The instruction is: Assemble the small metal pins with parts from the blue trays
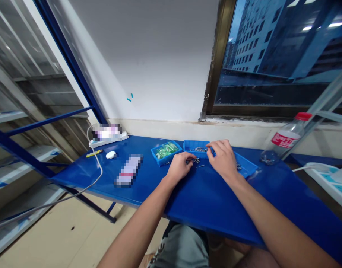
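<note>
My left hand [180,166] rests on the blue table [204,197], its fingers pinched on a small metal part [195,160]. My right hand [222,157] lies just to the right, fingers curled at the edge of the middle blue tray [191,143], which holds small metal parts. What its fingertips hold, if anything, is hidden. A blue tray of pale green pieces [165,150] stands to the left. A third blue tray [247,166] sits partly behind my right hand.
A plastic bottle with a red cap and label [285,139] leans at the right. At the left lie a white power strip [108,140] with its cable, a yellow tool [94,153], a small white object [111,155] and a blurred flat item [128,170]. Blue shelving stands at left.
</note>
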### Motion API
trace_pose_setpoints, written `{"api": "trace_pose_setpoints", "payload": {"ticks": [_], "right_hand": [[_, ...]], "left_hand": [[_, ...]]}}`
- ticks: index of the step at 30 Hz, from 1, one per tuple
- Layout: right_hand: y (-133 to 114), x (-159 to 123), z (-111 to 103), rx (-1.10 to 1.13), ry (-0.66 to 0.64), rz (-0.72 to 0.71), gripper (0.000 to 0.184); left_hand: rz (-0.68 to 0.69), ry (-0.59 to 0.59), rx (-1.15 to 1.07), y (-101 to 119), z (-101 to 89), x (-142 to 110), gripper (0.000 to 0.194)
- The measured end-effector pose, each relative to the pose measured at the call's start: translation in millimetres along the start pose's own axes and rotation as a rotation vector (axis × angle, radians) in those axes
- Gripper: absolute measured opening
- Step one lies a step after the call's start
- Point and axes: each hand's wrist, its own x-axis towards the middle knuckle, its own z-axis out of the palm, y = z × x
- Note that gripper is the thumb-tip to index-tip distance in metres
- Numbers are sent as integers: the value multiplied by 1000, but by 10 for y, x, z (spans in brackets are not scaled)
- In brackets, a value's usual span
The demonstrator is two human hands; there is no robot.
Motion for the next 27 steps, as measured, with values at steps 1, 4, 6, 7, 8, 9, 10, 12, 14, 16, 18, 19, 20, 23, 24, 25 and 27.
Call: {"api": "trace_pose_setpoints", "payload": {"ticks": [1,4,6,7,8,9,10,12,14,16,18,19,20,23,24,25,27], "right_hand": [[-2,-5,-11,-19,2,2,20],[25,-45,-76,-104,14,28,18],[71,-87,-132,-154,25,56,16],[97,-107,-158,-177,31,67,14],[120,-126,-179,-198,36,73,12],[137,-141,-194,-211,32,76,10],[144,-151,-202,-211,22,77,8],[118,-157,-194,-141,-28,67,7],[42,-153,-161,17,-118,34,8],[-60,-151,-116,191,-216,-7,10],[-149,-162,-68,272,-266,-21,11],[-182,-172,-47,286,-274,-15,12],[-204,-184,-28,296,-280,-4,12],[-231,-220,11,349,-288,69,12],[-235,-228,19,378,-290,101,11],[-239,-233,25,408,-291,134,11],[-253,-237,36,461,-287,203,11]], "left_hand": [[-10,13,-24,16,-4,0,29],[-34,46,-89,43,-10,0,30],[-49,58,-136,44,-6,1,31],[-58,61,-164,41,-1,3,32],[-66,62,-195,37,7,5,32],[-75,65,-231,32,15,6,31],[-83,67,-271,28,24,8,31],[-96,69,-361,25,40,8,31],[-102,56,-454,30,48,5,32],[-101,26,-541,42,46,0,33],[-98,-10,-609,57,35,-5,34],[-98,-25,-634,65,28,-7,35],[-101,-37,-652,73,21,-8,35],[-120,-51,-686,93,5,-8,34],[-125,-53,-695,98,2,-7,34],[-128,-53,-702,102,-1,-5,34],[-130,-49,-708,105,-5,-1,33]]}}
